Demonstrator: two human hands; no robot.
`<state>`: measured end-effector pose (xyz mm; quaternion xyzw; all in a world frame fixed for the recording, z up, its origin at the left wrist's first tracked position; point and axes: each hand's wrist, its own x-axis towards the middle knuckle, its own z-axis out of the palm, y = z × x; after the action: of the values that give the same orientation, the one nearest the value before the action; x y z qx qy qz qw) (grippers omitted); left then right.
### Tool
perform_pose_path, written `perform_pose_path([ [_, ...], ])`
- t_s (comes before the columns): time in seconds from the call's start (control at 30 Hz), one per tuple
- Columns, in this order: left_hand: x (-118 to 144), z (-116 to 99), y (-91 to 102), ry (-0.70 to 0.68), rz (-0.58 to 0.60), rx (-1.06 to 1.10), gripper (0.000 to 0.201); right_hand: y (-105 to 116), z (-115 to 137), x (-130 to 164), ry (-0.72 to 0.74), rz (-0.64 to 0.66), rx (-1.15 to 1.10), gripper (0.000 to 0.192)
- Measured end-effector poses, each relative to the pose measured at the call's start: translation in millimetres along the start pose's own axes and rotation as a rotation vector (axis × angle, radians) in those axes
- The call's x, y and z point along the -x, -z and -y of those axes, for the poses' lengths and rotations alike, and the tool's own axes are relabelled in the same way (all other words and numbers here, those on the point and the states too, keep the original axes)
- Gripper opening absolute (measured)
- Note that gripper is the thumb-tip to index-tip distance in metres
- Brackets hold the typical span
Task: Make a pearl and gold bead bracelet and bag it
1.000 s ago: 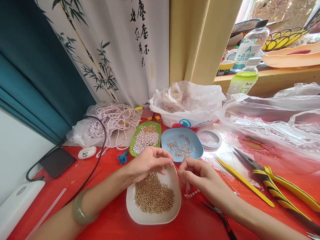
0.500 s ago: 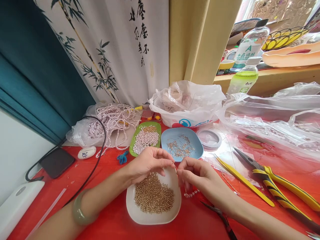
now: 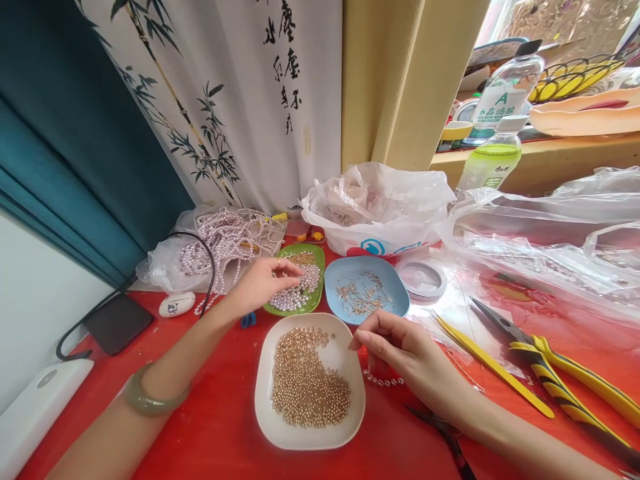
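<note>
My left hand (image 3: 265, 283) reaches over the green tray (image 3: 320, 300), thumb and forefinger slightly apart at its pearl beads (image 3: 287, 300). These are pale pink, with small gold beads at the tray's far end. My right hand (image 3: 387, 343) is closed in a pinch near the right rim of a white dish (image 3: 310, 440). A short string of pearls (image 3: 383, 381) hangs below its fingers; the thread at the fingertips is too thin to make out. Many gold beads (image 3: 305, 380) lie in the white dish. Beyond my right hand, a blue tray (image 3: 395, 303) contains loose metal pins.
To the right lie yellow tweezers (image 3: 493, 363), yellow-black pliers (image 3: 545, 360) and dark-tipped pliers (image 3: 445, 430). A spool (image 3: 421, 280) and plastic bags (image 3: 377, 220) are behind. Pearl strands (image 3: 230, 240), a black cable (image 3: 213, 260) and a phone (image 3: 117, 323) occupy the left.
My left hand has left my right fingertips and moved up and left to the beads in the green tray. My right hand keeps its pinch near the white dish, the pearls still hanging below.
</note>
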<state>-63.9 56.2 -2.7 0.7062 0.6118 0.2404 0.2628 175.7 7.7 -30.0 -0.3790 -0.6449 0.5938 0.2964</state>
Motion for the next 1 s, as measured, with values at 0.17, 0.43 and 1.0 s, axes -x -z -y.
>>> perform_pose_path([
  [0.17,-0.7,8.0,-12.1,-0.046,0.03,-0.131,0.015,-0.8,1.7,-0.5,-0.029,-0.007,-0.021,0.022],
  [0.43,5.1,3.8,-25.4,-0.115,0.008,-0.236,0.011,-1.3,0.8,-1.5,-0.025,0.009,-0.058,0.022],
  [1.0,26.6,-38.6,-44.1,0.136,0.191,0.853,0.009,-5.1,9.0,-2.3,-0.106,0.044,-0.24,0.026],
])
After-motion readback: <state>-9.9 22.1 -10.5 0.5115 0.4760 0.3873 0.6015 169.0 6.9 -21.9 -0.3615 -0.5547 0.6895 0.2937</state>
